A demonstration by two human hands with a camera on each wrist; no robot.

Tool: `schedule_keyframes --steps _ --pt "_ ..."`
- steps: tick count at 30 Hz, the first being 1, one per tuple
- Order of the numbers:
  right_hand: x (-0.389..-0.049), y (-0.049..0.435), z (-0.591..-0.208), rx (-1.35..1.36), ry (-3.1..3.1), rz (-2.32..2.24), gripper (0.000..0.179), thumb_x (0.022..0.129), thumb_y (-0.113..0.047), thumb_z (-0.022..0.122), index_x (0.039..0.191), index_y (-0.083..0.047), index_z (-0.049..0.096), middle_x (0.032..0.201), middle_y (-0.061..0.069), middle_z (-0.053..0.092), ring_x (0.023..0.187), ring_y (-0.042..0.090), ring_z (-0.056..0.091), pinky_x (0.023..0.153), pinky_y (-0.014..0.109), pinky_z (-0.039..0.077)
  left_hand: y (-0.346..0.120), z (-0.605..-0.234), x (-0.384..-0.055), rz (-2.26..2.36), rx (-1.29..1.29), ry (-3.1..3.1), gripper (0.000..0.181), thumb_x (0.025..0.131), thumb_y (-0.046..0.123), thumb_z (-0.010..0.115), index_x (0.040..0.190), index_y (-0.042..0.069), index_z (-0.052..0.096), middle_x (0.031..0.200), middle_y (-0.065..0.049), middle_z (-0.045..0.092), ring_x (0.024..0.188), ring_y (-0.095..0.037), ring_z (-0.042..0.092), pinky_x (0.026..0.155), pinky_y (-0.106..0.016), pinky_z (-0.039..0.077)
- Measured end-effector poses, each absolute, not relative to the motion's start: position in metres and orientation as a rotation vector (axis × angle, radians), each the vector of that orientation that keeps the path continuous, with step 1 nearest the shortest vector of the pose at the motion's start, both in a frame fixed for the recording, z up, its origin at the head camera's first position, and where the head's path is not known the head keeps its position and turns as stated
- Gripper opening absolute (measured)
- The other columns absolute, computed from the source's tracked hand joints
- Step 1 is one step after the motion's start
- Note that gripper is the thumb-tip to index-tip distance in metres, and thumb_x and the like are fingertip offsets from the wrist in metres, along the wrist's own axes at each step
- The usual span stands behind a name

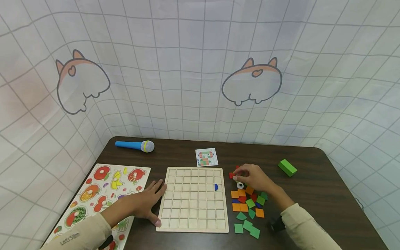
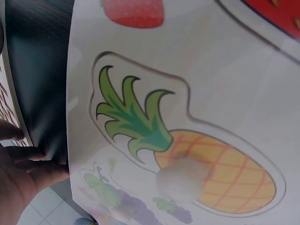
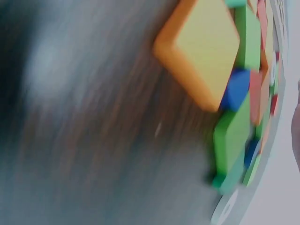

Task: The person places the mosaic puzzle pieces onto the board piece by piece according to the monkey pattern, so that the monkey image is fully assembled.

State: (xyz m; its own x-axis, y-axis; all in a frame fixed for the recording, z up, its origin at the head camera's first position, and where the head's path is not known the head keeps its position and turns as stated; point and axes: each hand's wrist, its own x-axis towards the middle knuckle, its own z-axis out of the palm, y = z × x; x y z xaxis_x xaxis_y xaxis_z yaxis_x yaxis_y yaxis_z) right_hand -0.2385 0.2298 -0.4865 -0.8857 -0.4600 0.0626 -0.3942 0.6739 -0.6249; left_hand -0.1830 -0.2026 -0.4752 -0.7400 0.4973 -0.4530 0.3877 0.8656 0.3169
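In the head view a wooden grid board (image 1: 193,201) lies before me with one blue half-round piece (image 1: 216,187) in a right-side cell. My left hand (image 1: 147,201), fingers spread, rests along the board's left edge. Over the upper end of a pile of coloured pieces, my right hand (image 1: 251,176) has its fingers bent down, beside a red piece (image 1: 231,175) and a white round eye piece (image 1: 240,185). Whether its fingertips pinch a piece is too small to tell. Orange squares (image 1: 240,207) and green pieces (image 1: 248,225) lie nearer me.
A patterned card (image 1: 206,157) lies behind the board. Left of it are a fruit knob puzzle (image 1: 120,163) and, at the back, a blue toy microphone (image 1: 134,146). A green block (image 1: 287,167) stands at the right. The wall behind has a gridded curtain (image 1: 193,69).
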Motion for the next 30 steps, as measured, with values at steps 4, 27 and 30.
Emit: schedule_keyframes --steps 4,27,30 --pt "-0.238 0.246 -0.487 -0.73 2.777 -0.954 0.02 0.093 -0.022 0.073 0.106 -0.007 0.076 0.094 -0.001 0.069 0.073 0.009 0.053 0.063 0.023 0.048 -0.203 -0.475 -0.183 0.275 0.643 2.498 0.128 0.066 0.066 0.082 0.16 0.006 0.019 0.166 -0.025 0.01 0.153 -0.049 0.009 0.114 -0.064 0.03" --pt "-0.216 0.272 -0.497 -0.736 2.835 -0.748 0.014 0.088 -0.026 0.079 0.096 -0.016 0.078 0.093 -0.006 0.066 0.072 0.002 0.05 0.065 0.022 0.046 -0.205 -0.476 -0.182 0.279 0.642 2.494 0.128 0.067 0.067 0.08 0.161 0.007 0.017 0.166 -0.025 0.009 0.153 -0.049 0.008 0.114 -0.062 0.031" --pt "-0.214 0.27 -0.496 -0.699 2.857 -0.731 0.013 0.087 -0.026 0.08 0.095 -0.016 0.076 0.092 -0.006 0.067 0.073 0.003 0.05 0.066 0.023 0.047 -0.204 -0.476 -0.182 0.281 0.647 2.498 0.128 0.067 0.067 0.081 0.161 0.006 0.018 0.166 -0.025 0.009 0.153 -0.049 0.008 0.115 -0.062 0.03"
